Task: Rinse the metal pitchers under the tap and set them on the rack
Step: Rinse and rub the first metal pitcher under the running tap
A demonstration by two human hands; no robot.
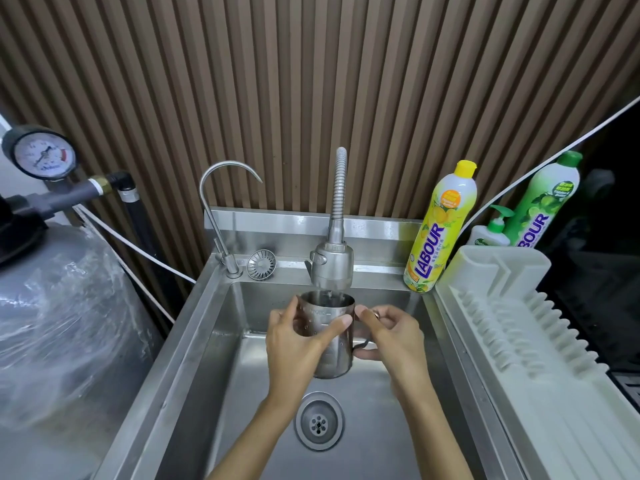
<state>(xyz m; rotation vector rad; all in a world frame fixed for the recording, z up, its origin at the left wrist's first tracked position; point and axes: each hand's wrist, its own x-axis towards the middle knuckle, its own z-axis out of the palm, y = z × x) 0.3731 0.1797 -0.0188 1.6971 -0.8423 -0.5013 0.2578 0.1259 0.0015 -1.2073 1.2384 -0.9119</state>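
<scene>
Holding pitcher [327, 337] upright, mouth just under tap [332, 268], to catch water.
Wrapping left hand [294, 344] round body, gripping handle with right hand [391, 336] for steadiness; rack [502, 306] ready at three o'clock.

**Two hands closed on one pitcher**

Both bare forearms ran up from the 6 o'clock edge, the left slanting toward 1 o'clock and the right toward 11 o'clock, so the wrists drew close together. The left hand [298, 341] gripped the pitcher [334, 362] from its 9 o'clock side, thumb laid across the near wall and pointing to 2 o'clock, fingers wrapped round the far side. The right hand [388, 336] sat at the 3 o'clock side, knuckles up, fingers curled about the handle, its thumb tip near the left thumb tip. One right finger wore a ring [376, 315].
</scene>
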